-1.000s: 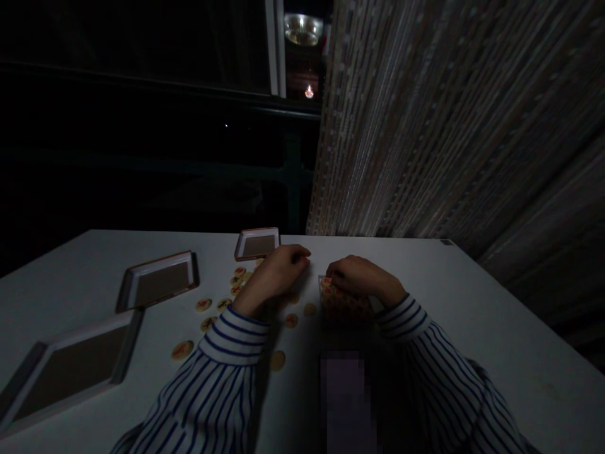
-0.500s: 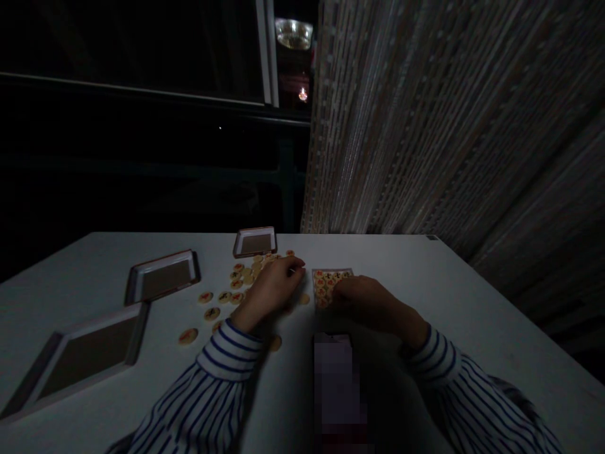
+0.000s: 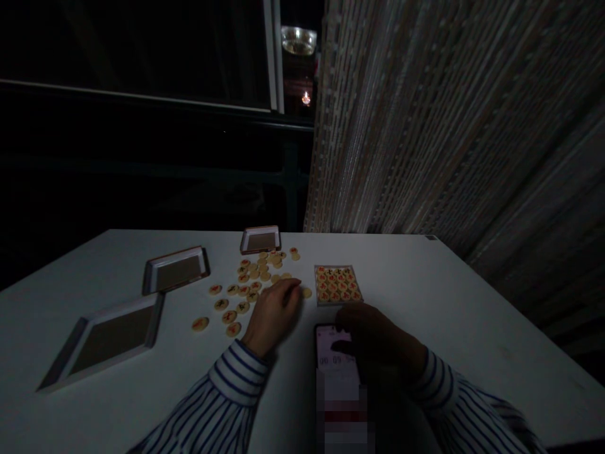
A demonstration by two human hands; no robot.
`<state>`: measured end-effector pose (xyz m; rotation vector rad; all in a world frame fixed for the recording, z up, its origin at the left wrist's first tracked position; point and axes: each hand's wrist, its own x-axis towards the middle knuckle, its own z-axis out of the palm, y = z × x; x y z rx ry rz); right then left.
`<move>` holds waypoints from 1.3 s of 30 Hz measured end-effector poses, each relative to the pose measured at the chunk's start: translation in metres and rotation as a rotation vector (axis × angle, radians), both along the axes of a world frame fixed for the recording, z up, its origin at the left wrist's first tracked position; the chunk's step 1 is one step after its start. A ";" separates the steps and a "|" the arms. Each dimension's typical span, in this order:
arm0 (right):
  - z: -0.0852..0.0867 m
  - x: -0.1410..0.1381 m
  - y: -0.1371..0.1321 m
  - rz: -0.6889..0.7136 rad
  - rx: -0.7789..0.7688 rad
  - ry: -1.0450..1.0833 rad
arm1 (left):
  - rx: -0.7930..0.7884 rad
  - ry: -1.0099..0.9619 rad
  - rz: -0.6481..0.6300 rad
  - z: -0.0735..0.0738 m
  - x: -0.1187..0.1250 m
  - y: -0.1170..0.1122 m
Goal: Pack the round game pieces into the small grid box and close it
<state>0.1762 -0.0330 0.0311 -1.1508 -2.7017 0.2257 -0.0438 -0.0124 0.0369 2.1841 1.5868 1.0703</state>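
My left hand rests low over the table with fingers curled; whatever lies under the fingertips is hidden. Beside those fingertips is one plain round chess piece. Other wooden Chinese chess pieces, marked in red or black, lie scattered left of and beyond this hand. My right hand, dark in shadow, hovers over the upper part of a lit phone, a thumb and finger apart and nothing seen between them. Just beyond it sits a small square tray filled with rows of pieces, characters up.
Three shallow framed trays or lids stand on the left: a large one in front, a middle one, and a small one at the back. A string curtain hangs behind the white table. The room is dim.
My right hand has drawn back from the square tray to above the phone, uncovering the tray's rows of pieces. My left hand has come slightly nearer, and the view has shifted a little.
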 end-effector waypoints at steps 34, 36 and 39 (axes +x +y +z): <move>-0.010 0.000 0.000 -0.255 -0.003 0.245 | 0.006 0.140 -0.269 -0.012 -0.003 -0.018; -0.011 0.001 0.000 -0.252 0.006 0.257 | -0.008 0.147 -0.263 -0.010 -0.003 -0.018; -0.011 0.001 0.000 -0.249 0.007 0.233 | -0.003 0.156 -0.263 -0.011 -0.003 -0.018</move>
